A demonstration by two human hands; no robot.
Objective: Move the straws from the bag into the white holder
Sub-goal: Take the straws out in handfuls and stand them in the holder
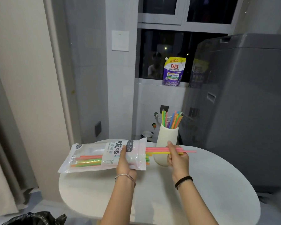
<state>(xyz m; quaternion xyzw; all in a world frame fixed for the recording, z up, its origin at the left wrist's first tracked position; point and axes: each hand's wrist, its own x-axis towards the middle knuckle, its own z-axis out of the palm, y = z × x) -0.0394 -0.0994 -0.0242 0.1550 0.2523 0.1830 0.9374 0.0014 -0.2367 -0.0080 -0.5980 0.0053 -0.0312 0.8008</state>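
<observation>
Washing machine, grey and bulky, fills the far right. Left of it a purple detergent pouch stands on the window sill. Nearer, the pale round table carries the work.

Over the left part of the table the straw bag is held roughly level, its open mouth pointing right. The white holder stands upright at the far side of the table, just beyond the right hand, with a bunch of coloured straws in the holder fanning out of its top.

The left hand grips the bag close to its mouth, thumb across the printed face and fingers underneath. The right hand pinches a small bundle of straws, pink and yellow among them, fingers closed around it. The bundle lies level, its left ends near the bag's mouth and its right ends past the hand. More loose straws lie inside the bag towards its left end, and a few short ends poke from the mouth.

This looks like the drawing-out step, with the task partly done. The next move calls for pulling the bundle clear of the mouth, tipping it upright and lowering it into the holder among the others, while the left hand steadies the bag so nothing else slides out.
</observation>
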